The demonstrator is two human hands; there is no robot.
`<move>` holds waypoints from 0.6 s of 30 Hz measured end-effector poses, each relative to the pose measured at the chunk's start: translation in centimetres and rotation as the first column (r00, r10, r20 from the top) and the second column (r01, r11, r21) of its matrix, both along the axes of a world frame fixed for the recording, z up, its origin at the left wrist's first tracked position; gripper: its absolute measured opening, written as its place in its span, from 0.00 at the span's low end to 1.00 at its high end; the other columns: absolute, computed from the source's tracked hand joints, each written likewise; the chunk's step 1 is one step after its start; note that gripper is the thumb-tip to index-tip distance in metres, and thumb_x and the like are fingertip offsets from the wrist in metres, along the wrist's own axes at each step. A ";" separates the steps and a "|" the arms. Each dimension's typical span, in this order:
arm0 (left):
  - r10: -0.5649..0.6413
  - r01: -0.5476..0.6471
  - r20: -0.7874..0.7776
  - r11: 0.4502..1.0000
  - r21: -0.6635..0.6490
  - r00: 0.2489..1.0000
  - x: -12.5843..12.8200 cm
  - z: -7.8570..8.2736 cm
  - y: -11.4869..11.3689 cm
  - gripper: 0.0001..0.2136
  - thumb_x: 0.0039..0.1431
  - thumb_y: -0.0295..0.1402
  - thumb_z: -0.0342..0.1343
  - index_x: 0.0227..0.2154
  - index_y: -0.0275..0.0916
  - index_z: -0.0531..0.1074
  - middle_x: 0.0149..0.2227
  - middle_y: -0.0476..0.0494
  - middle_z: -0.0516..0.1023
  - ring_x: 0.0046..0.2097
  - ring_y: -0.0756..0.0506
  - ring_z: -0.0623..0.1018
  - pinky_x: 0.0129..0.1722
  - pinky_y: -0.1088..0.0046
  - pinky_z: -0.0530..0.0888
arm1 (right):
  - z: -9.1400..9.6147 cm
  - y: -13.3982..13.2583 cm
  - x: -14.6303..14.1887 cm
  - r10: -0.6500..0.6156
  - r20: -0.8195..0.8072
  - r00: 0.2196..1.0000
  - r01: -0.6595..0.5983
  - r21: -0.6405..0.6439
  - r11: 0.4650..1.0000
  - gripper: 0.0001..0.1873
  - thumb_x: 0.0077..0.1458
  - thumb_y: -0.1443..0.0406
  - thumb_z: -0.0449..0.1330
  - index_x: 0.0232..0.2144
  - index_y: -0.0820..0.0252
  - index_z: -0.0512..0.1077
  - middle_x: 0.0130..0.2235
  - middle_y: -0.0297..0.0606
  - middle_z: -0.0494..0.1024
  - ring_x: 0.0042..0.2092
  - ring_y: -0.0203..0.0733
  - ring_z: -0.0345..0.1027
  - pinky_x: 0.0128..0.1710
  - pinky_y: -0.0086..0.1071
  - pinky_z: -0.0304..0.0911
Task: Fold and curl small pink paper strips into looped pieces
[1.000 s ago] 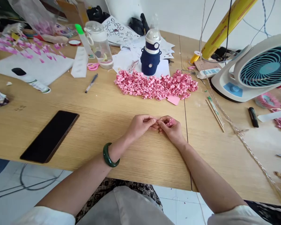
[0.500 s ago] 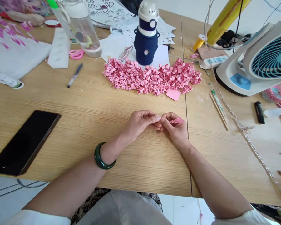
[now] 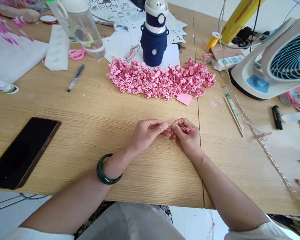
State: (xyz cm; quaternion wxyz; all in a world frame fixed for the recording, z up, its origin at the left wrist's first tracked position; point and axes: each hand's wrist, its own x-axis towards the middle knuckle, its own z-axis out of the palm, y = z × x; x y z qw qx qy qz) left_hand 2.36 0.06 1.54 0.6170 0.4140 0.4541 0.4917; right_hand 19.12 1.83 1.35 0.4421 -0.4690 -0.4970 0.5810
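Observation:
My left hand and my right hand meet fingertip to fingertip above the wooden table. In my right hand a small curled pink strip shows between the palm and the bent fingers. My left thumb and fingers are pinched together; what they hold, if anything, is too small to make out. Beyond both hands lies a long heap of curled pink strips, with a flat pink square at its front edge.
A black phone lies at the left. Behind the heap stands a blue and white bottle, beside a clear bottle, pink scissors and a pen. To the right are a fan, thin sticks and a black marker.
My fingertips have parted slightly, my left hand shifting a little left. The pink strip sits lower within my right hand. The whole view has shifted slightly.

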 end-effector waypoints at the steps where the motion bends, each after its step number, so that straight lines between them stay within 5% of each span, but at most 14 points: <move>1: -0.005 0.005 0.022 1.000 -0.019 1.000 -0.1 0.1 0.0 0.15 0.56 0.43 0.68 0.34 0.34 0.83 0.32 0.42 0.86 0.34 0.44 0.85 0.40 0.66 0.84 | 0.0 0.0 0.0 0.005 0.001 1.000 -0.005 0.003 1.000 0.21 0.50 0.48 0.74 0.29 0.57 0.73 0.23 0.29 0.73 0.23 0.32 0.65 0.22 0.28 0.64; 18: -0.047 0.049 0.058 0.998 -0.035 0.997 -0.5 0.4 0.2 0.10 0.55 0.37 0.68 0.33 0.33 0.83 0.28 0.44 0.85 0.30 0.46 0.84 0.36 0.70 0.82 | 0.5 0.0 0.1 0.060 0.076 0.995 -0.062 0.025 0.998 0.24 0.49 0.47 0.74 0.29 0.59 0.72 0.24 0.30 0.74 0.22 0.30 0.66 0.22 0.26 0.63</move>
